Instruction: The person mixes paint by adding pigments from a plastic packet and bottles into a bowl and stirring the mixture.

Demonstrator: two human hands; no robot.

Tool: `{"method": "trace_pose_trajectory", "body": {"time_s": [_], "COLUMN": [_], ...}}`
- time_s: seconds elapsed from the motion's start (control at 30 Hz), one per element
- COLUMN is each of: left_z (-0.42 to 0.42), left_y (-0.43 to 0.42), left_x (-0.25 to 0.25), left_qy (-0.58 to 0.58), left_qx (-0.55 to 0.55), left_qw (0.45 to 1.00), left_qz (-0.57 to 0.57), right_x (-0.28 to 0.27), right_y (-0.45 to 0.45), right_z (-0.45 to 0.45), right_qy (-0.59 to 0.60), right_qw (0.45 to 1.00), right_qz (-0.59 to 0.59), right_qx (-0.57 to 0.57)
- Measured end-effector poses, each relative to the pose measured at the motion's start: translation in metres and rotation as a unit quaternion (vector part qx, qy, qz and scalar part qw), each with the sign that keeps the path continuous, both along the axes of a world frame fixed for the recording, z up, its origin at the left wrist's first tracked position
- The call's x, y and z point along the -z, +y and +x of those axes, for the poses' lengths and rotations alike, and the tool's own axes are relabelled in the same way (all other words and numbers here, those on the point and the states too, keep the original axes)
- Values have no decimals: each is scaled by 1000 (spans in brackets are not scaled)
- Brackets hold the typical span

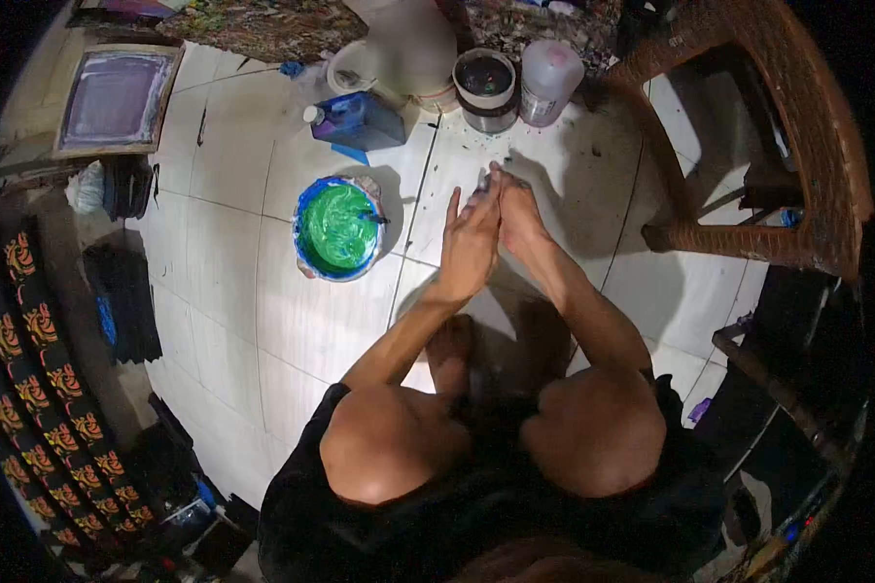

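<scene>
My left hand point(471, 240) and my right hand point(521, 211) meet palm to palm above the tiled floor in front of my knees. The left hand's fingers are stretched out, pointing away from me, and lie over part of the right. Flat against them, the right hand has its fingers partly hidden. Dark smudges show around the fingertips, and I see no object between the palms. To the left of both hands stands a round tub of green paint point(336, 233) with blue smears on its rim. A dark stick or handle point(371, 218) leans in the paint.
Beyond the hands stand a blue jug point(358, 122), a dark-topped container point(486, 89) and a translucent bottle point(551, 82). A brown chair point(710, 238) is at the right. A framed screen point(117, 99) lies at upper left, with patterned black cloth point(53, 379) below.
</scene>
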State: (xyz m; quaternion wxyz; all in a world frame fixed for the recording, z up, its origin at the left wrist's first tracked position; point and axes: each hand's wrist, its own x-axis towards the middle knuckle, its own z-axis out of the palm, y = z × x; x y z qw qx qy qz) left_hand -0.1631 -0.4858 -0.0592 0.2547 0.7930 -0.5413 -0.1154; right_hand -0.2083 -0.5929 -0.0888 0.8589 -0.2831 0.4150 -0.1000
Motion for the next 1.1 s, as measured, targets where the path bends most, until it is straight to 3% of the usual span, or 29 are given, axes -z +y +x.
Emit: {"method": "trace_pose_trajectory", "body": {"time_s": [0.03,0.07,0.1,0.17,0.2,0.23,0.27,0.3,0.33,0.43,0.47,0.5,0.57,0.6,0.63,0.67,0.7,0.73,0.77,0.83,0.9,0.97,1.0,1.03,1.1], "left_z": [4,3,-2,-6,-5,2,9,14,13,7,5,3,8,9,8,7,3,-4,7,36,47,58,54,49,23], "left_y": [-2,-1,0,3,3,4,8,10,5,0,6,9,3,2,-2,-9,-13,-26,-28,-24,-23,-16,-17,-19,-31], "left_x": [0,-1,-3,-5,-4,5,14,18,-3,-28,0,0,-3,-5,-13,-21,-27,-25,-12,26,18,46,46,45,42], "left_qy": [-4,-30,-30,76,110,402,654,842,854,889,918,919,901,843,843,529,110,66,67,155,315,305,493,650,653], "left_qx": [40,76,79,55,47,0,-50,-94,-64,-59,-23,-27,-43,-96,-96,-79,-50,-81,-86,-118,-254,-216,-285,-338,-338], "left_qw": [999,995,994,995,992,911,738,491,481,423,355,352,404,511,511,835,989,986,986,978,914,927,816,657,630], "left_qz": [-18,-62,-64,-36,-26,-96,-155,-201,-190,-167,-176,-173,-154,-135,-139,-129,-89,-132,-129,-81,20,-14,-97,-176,-250], "right_x": [-1,12,36,76,27,18,11,4,8,-3,-11,-6,8,13,22,32,36,14,6,-1,-9,-13,-14,-11,-6], "right_y": [-9,-9,-18,-41,-42,-29,-14,1,24,6,-1,-2,-17,-20,-18,-14,-5,16,18,25,42,29,27,29,27], "right_z": [4,4,-1,-11,-8,-4,-3,-2,1,-9,-6,-8,-3,1,2,4,3,-1,-6,-11,-24,-31,-33,-32,-21], "right_qy": [20,-47,-48,-320,-155,-158,-140,-113,7,38,114,118,-22,36,35,-25,-81,-225,-223,-330,-302,-300,-250,-245,-258], "right_qw": [994,983,983,911,957,956,983,952,870,917,864,865,981,996,996,997,988,959,959,898,916,909,932,933,943], "right_qz": [108,162,160,243,185,185,-47,-279,-487,-396,-489,-486,-184,-68,-70,1,78,146,150,290,263,288,264,265,203], "right_qx": [17,79,82,87,158,161,110,51,78,13,36,35,50,36,33,72,110,91,88,15,4,-6,5,5,45]}}
